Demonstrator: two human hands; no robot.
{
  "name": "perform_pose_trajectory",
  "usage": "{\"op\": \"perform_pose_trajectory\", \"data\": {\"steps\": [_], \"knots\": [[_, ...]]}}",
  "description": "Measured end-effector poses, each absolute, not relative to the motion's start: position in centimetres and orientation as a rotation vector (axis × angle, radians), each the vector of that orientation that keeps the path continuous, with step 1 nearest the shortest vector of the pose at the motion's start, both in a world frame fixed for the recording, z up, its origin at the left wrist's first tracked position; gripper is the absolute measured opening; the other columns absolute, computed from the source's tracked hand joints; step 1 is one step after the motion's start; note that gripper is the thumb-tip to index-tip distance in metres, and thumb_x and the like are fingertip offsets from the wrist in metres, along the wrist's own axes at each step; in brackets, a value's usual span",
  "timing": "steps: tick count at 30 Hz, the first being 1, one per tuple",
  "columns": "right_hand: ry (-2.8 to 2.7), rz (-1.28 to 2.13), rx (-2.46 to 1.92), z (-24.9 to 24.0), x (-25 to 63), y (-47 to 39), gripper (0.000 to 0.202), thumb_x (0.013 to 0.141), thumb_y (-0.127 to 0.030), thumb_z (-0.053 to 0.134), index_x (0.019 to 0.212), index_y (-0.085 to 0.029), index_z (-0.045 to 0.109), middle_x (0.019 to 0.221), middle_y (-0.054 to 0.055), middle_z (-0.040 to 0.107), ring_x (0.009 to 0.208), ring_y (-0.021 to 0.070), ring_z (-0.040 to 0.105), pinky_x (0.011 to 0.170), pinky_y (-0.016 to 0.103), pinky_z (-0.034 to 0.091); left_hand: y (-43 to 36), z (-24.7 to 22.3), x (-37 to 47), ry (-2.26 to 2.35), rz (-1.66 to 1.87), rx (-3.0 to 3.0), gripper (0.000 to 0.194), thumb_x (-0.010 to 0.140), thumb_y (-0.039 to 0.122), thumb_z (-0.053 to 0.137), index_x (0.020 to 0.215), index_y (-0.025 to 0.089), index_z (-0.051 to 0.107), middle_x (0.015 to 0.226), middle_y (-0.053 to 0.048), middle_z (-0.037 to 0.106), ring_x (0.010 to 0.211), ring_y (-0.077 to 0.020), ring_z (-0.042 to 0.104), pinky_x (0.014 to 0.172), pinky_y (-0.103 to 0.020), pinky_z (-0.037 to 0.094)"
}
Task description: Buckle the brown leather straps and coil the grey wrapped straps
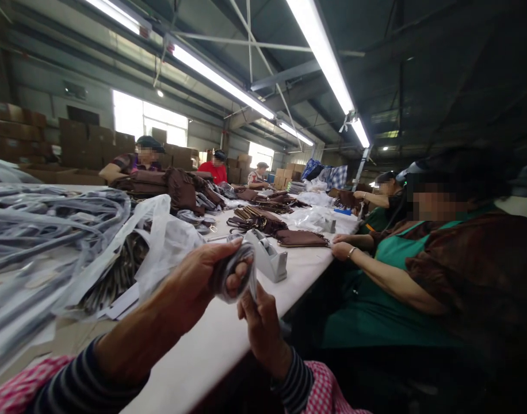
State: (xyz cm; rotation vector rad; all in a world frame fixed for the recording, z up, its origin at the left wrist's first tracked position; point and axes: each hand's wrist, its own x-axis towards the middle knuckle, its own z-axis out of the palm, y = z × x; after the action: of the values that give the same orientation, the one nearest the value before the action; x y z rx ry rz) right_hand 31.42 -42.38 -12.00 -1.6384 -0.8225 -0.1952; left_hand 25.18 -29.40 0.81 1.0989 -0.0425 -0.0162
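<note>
My left hand [198, 273] is wrapped round a rolled-up grey strap [220, 279] that looks covered in clear plastic, with fingers curled through the loop. Just below, my right hand [263, 325] pinches the plastic end [252, 282] hanging from the roll. A whitish tape dispenser [270, 259] stands on the table [203, 351] directly behind the roll. To the left of my hands, a white plastic bag [153, 241] lies against a bundle of grey-brown straps [117, 273].
Long plastic-wrapped strips [52, 230] cover the table's left side. Brown fringed bags [300, 237] and a larger brown pile [177, 187] lie farther along. On the right, close to the table edge, sits a co-worker in a green apron [384, 310]; other people work beyond.
</note>
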Motion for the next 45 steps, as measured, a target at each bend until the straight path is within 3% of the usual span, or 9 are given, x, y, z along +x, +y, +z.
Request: {"op": "perform_pose_trajectory", "data": {"steps": [5, 10, 16, 21, 26, 31, 35, 39, 45], "knots": [[-0.750, 0.424, -1.353, -12.5, 30.1, -42.8, 0.054, 0.096, -0.066, 0.056, 0.110, -0.015, 0.059, 0.056, -0.005, 0.057, 0.039, 0.0093, 0.043, 0.040, 0.022, 0.031, -28.8, 0.7, 26.0, -0.106, 0.238, 0.971, 0.031, 0.102, 0.023, 0.049, 0.087, 0.008, 0.071, 0.076, -0.007, 0.067, 0.055, -0.0105, 0.058, 0.056, -0.022, 0.052], [-0.588, 0.759, -1.085, -12.8, 28.8, -44.6, 0.043, 0.090, -0.052, 0.074, 0.111, -0.017, 0.062, 0.068, -0.004, 0.061, 0.040, 0.0055, 0.043, 0.039, 0.018, 0.034, -29.2, -1.3, 26.8, -0.285, 0.494, 1.362, 0.020, 0.096, 0.035, 0.063, 0.096, 0.016, 0.067, 0.094, -0.007, 0.070, 0.083, -0.0190, 0.067, 0.079, -0.030, 0.053], [-0.538, 0.998, -0.916, -11.3, 29.4, -46.7, 0.040, 0.093, -0.048, 0.071, 0.112, -0.012, 0.067, 0.073, 0.000, 0.066, 0.038, 0.0031, 0.042, 0.037, 0.017, 0.036, -29.3, -5.2, 27.3, -0.663, 0.869, 2.288, 0.017, 0.102, 0.029, 0.051, 0.087, 0.022, 0.051, 0.082, -0.002, 0.060, 0.069, -0.0173, 0.049, 0.066, -0.032, 0.037], [-0.656, 1.230, -1.000, -11.3, 32.8, -48.0, 0.051, 0.089, -0.053, 0.066, 0.104, -0.004, 0.071, 0.063, 0.004, 0.070, 0.032, 0.0091, 0.051, 0.032, 0.019, 0.039, -28.3, -6.9, 25.7, -0.972, 0.754, 2.604, 0.020, 0.100, 0.016, 0.041, 0.109, 0.022, 0.058, 0.096, -0.008, 0.064, 0.081, -0.0232, 0.054, 0.075, -0.035, 0.043], [-0.791, 1.369, -1.297, -10.8, 36.1, -47.9, 0.043, 0.089, -0.048, 0.067, 0.096, -0.005, 0.072, 0.061, 0.004, 0.070, 0.030, 0.0091, 0.050, 0.029, 0.018, 0.033, -25.2, -9.6, 24.6, -0.935, 0.709, 2.712, 0.021, 0.104, 0.039, 0.048, 0.108, 0.022, 0.059, 0.095, -0.007, 0.064, 0.081, -0.0229, 0.056, 0.077, -0.034, 0.042], [-0.941, 1.096, -1.592, -9.6, 38.0, -47.0, 0.040, 0.090, -0.052, 0.071, 0.101, -0.013, 0.068, 0.061, -0.004, 0.063, 0.035, 0.0039, 0.039, 0.033, 0.016, 0.025, -22.2, -12.7, 24.2, -0.680, 0.573, 2.878, 0.034, 0.104, 0.053, 0.047, 0.090, 0.023, 0.056, 0.081, -0.002, 0.063, 0.066, -0.0193, 0.054, 0.062, -0.033, 0.030], [-1.262, 0.632, -1.797, -9.9, 38.5, -45.9, 0.029, 0.086, -0.038, 0.082, 0.103, -0.017, 0.071, 0.072, -0.004, 0.065, 0.058, 0.0092, 0.054, 0.055, 0.020, 0.041, -22.1, -12.9, 23.7, -0.426, 0.341, 2.966, 0.036, 0.106, 0.051, 0.043, 0.087, 0.022, 0.056, 0.078, -0.002, 0.064, 0.065, -0.0211, 0.058, 0.059, -0.033, 0.024], [-1.674, 0.016, -2.051, -10.8, 38.8, -45.0, 0.004, 0.090, -0.023, 0.079, 0.091, -0.020, 0.076, 0.092, 0.002, 0.069, 0.092, 0.0182, 0.060, 0.083, 0.030, 0.044, -22.4, -12.4, 23.5, -0.523, 0.248, 2.914, 0.020, 0.104, 0.035, 0.051, 0.089, 0.023, 0.056, 0.088, -0.001, 0.066, 0.077, -0.0215, 0.061, 0.066, -0.033, 0.031], [-2.029, -0.548, -2.138, -11.9, 38.1, -43.8, 0.013, 0.100, -0.027, 0.067, 0.109, -0.019, 0.070, 0.096, 0.004, 0.067, 0.090, 0.0201, 0.057, 0.075, 0.030, 0.043, -21.1, -13.0, 25.7, -0.899, 0.334, 2.939, 0.015, 0.092, 0.006, 0.056, 0.092, 0.022, 0.058, 0.095, -0.003, 0.066, 0.089, -0.0225, 0.056, 0.081, -0.036, 0.035]]}}
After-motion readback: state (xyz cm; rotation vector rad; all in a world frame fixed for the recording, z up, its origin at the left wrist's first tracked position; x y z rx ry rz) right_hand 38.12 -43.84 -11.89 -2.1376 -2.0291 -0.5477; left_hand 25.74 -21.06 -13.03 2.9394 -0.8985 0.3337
